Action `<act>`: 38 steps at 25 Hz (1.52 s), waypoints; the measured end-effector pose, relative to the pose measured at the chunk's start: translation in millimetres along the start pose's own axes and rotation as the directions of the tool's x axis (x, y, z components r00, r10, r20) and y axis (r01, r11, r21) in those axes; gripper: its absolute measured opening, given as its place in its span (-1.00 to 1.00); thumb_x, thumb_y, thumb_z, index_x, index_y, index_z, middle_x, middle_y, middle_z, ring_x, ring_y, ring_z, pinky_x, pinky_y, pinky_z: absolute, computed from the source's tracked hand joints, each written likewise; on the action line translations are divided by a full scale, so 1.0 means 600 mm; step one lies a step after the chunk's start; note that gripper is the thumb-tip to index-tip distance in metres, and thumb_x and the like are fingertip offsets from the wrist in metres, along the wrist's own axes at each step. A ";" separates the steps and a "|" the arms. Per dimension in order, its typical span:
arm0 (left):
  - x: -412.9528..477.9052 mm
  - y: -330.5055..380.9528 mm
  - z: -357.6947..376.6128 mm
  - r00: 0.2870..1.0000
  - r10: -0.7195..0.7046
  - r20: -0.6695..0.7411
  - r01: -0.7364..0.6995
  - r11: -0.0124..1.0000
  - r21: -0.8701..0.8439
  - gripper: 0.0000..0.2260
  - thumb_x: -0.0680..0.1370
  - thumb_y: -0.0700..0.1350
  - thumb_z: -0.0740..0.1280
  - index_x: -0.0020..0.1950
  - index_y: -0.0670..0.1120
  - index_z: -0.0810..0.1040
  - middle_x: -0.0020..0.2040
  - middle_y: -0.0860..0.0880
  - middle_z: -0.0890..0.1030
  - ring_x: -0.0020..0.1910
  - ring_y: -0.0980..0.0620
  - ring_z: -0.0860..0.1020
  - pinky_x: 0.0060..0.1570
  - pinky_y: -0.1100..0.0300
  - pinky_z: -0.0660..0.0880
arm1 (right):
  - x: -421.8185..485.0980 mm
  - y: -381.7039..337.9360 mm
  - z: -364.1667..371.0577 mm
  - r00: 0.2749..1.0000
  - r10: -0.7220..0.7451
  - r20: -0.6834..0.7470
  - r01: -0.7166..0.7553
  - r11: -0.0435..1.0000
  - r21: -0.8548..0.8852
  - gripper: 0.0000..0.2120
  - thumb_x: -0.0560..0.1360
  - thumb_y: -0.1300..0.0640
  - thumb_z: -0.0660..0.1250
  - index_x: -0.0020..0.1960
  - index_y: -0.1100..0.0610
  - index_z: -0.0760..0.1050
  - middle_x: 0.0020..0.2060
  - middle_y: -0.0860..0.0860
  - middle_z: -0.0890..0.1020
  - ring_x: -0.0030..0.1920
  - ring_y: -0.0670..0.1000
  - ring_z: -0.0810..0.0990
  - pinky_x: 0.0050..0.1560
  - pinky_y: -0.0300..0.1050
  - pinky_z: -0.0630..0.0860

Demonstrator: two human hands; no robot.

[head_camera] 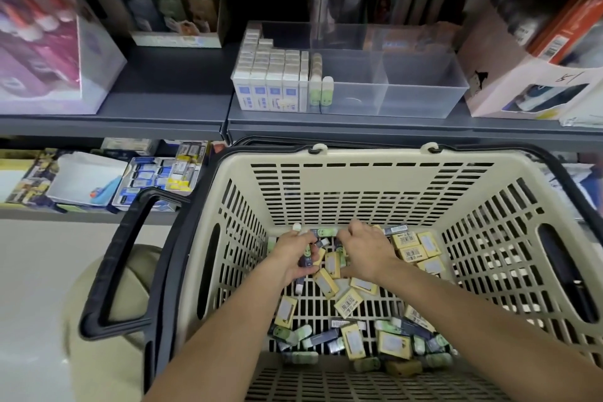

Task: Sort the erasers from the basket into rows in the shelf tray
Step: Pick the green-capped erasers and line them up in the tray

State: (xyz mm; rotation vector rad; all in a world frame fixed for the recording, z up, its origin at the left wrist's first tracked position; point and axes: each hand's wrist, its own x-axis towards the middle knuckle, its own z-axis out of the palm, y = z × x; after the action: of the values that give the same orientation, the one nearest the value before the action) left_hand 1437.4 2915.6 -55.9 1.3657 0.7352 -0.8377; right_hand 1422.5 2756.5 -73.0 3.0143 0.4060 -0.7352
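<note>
Low in the cream basket (375,173), the left hand (293,256) grips a bunch of erasers (306,262), long axes pointing away toward the grey shelf (163,98), the right hand (367,251) just beside it curls into the loose pile (347,302), its catch hidden, and the half-filled shelf tray (424,103) sits straight ahead, higher up.

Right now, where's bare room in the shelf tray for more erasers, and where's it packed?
Free: the right compartment, between the divider and the right wall of the tray; and the middle compartment's floor, from the green erasers across to that divider. Packed: the left section's front, rows of white boxed erasers.
</note>
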 end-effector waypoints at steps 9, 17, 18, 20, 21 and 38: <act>0.000 0.007 0.007 0.975 0.207 0.087 -0.215 0.971 0.102 -0.93 0.57 -0.15 0.28 -0.09 -0.09 0.53 -0.15 -0.07 0.59 -0.22 0.07 0.55 -0.24 0.23 0.51 | -0.037 0.038 -0.046 0.981 -0.121 -0.151 0.165 0.931 0.327 -0.73 0.56 -0.03 0.15 0.11 0.07 0.53 -0.01 -0.06 0.48 -0.10 -0.05 0.51 -0.11 -0.08 0.50; -0.002 0.004 -0.034 0.989 0.122 0.088 -0.118 0.992 -0.051 -0.73 0.49 -0.03 0.38 0.09 -0.17 0.54 -0.18 -0.07 0.64 -0.20 0.01 0.60 -0.24 0.13 0.58 | 0.009 -0.010 -0.037 0.986 0.031 -0.166 0.058 0.862 0.504 -0.81 0.56 0.13 0.21 0.11 0.09 0.54 -0.07 -0.01 0.61 -0.10 -0.03 0.56 -0.04 -0.05 0.53; 0.004 0.005 -0.041 0.988 0.156 -0.009 -0.156 0.978 -0.135 -0.78 0.50 -0.04 0.37 0.03 -0.16 0.55 -0.18 -0.08 0.64 -0.20 0.01 0.59 -0.24 0.13 0.57 | 0.014 -0.015 -0.023 0.985 0.018 -0.173 0.052 0.918 0.394 -0.77 0.55 0.15 0.20 0.17 0.09 0.51 0.03 0.02 0.60 0.02 0.03 0.56 0.04 -0.01 0.52; 0.014 0.006 -0.050 0.974 0.201 -0.102 -0.220 0.949 -0.227 -0.83 0.53 -0.02 0.33 -0.10 -0.12 0.54 -0.27 -0.04 0.63 -0.24 0.03 0.58 -0.22 0.13 0.54 | 0.023 -0.027 0.000 0.986 -0.022 -0.165 0.058 0.974 0.218 -0.66 0.53 0.17 0.20 0.30 0.07 0.42 0.18 0.03 0.54 0.20 0.08 0.47 0.20 -0.02 0.42; 0.015 0.005 -0.051 0.971 0.213 -0.110 -0.234 0.945 -0.230 -0.83 0.54 -0.01 0.33 -0.13 -0.11 0.54 -0.29 -0.03 0.63 -0.25 0.04 0.58 -0.23 0.14 0.53 | 0.029 -0.032 0.008 0.986 -0.019 -0.167 0.049 0.983 0.179 -0.62 0.52 0.19 0.20 0.33 0.07 0.38 0.21 0.03 0.51 0.23 0.08 0.44 0.24 -0.05 0.36; -0.028 0.022 -0.015 0.916 -0.140 0.376 0.064 0.976 0.208 -0.51 0.48 0.33 0.17 0.06 -0.05 0.56 -0.18 -0.06 0.65 -0.22 0.03 0.64 -0.39 0.18 0.58 | -0.029 -0.001 -0.080 0.976 -0.168 -0.138 0.217 0.694 0.687 -0.70 0.38 0.12 0.45 0.05 -0.03 0.45 -0.12 -0.22 0.45 -0.20 -0.27 0.45 -0.22 -0.50 0.35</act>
State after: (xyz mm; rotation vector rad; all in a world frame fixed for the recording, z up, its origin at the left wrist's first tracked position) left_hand 1440.1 2926.1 -35.5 1.2803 0.4240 -1.2483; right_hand 1429.2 2756.2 -22.4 3.7638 0.5617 -1.0013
